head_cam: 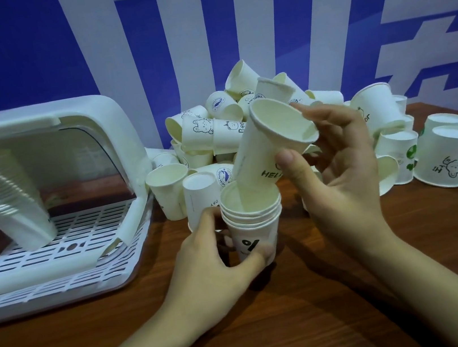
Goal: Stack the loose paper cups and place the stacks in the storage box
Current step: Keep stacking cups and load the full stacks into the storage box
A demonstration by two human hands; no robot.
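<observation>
My left hand [214,260] grips a short stack of white paper cups [253,223] upright on the wooden table; the outer cup bears a "%" mark. My right hand [336,163] holds a single white cup [266,150] tilted, its base dipping into the mouth of the stack. Behind them a heap of loose printed cups [223,126] lies against the wall. At left stands the white storage box [117,148] with its front open, and a long leaning stack of cups [9,200] rests inside on the slotted floor.
More cups stand upside down at the right [444,153] along the table. Bare wooden table [127,337] stretches in front of the box and under my forearms. A blue and white banner wall closes off the back.
</observation>
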